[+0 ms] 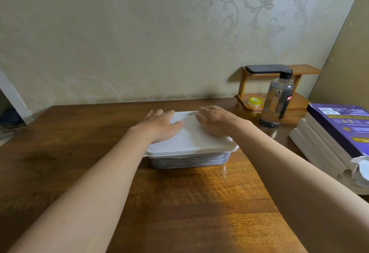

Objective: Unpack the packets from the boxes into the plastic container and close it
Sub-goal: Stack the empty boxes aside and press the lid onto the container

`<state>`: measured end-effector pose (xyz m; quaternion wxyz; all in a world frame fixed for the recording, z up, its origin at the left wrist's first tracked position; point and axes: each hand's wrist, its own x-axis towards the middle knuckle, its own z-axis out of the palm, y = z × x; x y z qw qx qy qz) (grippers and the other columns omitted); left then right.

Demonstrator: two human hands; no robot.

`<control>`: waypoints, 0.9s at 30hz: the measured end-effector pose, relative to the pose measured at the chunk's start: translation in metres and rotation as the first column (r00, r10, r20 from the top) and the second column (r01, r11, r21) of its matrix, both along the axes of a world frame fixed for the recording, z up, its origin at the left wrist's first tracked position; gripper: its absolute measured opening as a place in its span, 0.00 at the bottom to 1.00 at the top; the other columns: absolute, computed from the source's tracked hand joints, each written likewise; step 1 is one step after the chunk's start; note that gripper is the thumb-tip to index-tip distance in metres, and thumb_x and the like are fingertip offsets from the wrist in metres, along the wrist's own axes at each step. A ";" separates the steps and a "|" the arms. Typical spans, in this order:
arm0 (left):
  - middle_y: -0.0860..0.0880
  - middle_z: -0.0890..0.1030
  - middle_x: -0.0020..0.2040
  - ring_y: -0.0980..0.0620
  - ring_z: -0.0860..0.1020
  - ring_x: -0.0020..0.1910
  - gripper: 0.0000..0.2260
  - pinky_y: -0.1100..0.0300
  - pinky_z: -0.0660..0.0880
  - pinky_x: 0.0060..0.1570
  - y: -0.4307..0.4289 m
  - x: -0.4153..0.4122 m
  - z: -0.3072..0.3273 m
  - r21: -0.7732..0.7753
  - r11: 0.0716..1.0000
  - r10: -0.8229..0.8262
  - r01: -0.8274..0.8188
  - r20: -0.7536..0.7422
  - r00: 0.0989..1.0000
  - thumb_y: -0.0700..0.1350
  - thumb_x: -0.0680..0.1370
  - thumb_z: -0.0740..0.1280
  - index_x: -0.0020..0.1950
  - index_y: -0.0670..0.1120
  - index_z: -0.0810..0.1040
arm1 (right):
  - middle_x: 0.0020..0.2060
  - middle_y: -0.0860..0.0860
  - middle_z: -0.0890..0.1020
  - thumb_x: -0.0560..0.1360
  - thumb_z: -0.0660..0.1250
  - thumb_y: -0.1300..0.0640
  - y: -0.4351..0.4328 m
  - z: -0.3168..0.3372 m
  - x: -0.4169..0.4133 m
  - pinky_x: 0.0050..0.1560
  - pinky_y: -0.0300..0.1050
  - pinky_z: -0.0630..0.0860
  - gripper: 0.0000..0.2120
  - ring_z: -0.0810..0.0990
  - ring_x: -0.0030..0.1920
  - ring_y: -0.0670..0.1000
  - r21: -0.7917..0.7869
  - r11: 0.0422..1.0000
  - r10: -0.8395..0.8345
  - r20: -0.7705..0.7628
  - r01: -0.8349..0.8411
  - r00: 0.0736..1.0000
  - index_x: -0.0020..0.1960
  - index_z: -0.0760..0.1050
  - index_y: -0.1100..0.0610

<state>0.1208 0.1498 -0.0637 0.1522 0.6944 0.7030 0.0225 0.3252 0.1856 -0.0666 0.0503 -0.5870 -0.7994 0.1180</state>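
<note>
A clear plastic container (189,161) stands in the middle of the wooden table, with a white lid (191,138) lying on top of it. Dark packets show faintly through its front wall. My left hand (161,126) lies flat on the lid's left side, fingers reaching over the far left corner. My right hand (214,121) presses flat on the lid's right side, fingers toward the far edge. Purple and white boxes (339,132) are stacked at the right edge of the table; the top one has a torn open flap.
A clear water bottle (277,100) with a black cap stands at the back right. Behind it is a small wooden shelf (299,70) with a dark phone on top and a roll of yellow tape (254,101) below. The wall runs along the table's far edge.
</note>
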 end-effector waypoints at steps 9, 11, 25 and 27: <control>0.53 0.50 0.84 0.44 0.46 0.82 0.29 0.41 0.53 0.76 0.001 -0.002 -0.008 0.019 1.000 -0.001 0.000 0.021 1.000 0.66 0.82 0.47 0.83 0.60 0.51 | 0.78 0.51 0.63 0.84 0.50 0.42 0.005 0.007 0.013 0.75 0.51 0.56 0.25 0.61 0.77 0.54 -0.153 0.987 -0.089 -0.199 0.058 0.976 0.79 0.61 0.49; 0.53 0.51 0.83 0.44 0.48 0.82 0.28 0.41 0.54 0.75 0.002 -0.004 -0.009 0.030 1.000 0.000 -0.001 0.038 0.999 0.65 0.82 0.47 0.82 0.61 0.52 | 0.77 0.52 0.66 0.85 0.52 0.44 0.005 -0.001 0.017 0.75 0.48 0.57 0.25 0.64 0.76 0.54 -0.078 0.995 -0.081 -0.247 0.064 0.966 0.78 0.63 0.53; 0.54 0.39 0.84 0.44 0.35 0.82 0.29 0.37 0.38 0.78 0.002 -0.005 -0.016 0.041 0.999 -0.003 0.005 -0.036 0.999 0.67 0.82 0.43 0.82 0.64 0.43 | 0.81 0.45 0.50 0.82 0.42 0.36 0.007 -0.011 0.016 0.79 0.54 0.43 0.30 0.46 0.81 0.53 -0.045 0.999 -0.011 -0.006 0.011 1.000 0.81 0.49 0.45; 0.54 0.39 0.84 0.45 0.34 0.81 0.28 0.35 0.33 0.77 0.001 -0.003 -0.017 0.082 0.993 -0.079 0.090 -0.127 0.989 0.66 0.83 0.40 0.82 0.64 0.42 | 0.81 0.45 0.48 0.78 0.39 0.30 0.010 -0.014 0.016 0.78 0.62 0.43 0.33 0.43 0.81 0.54 -0.009 1.000 -0.022 0.093 0.023 0.995 0.81 0.45 0.40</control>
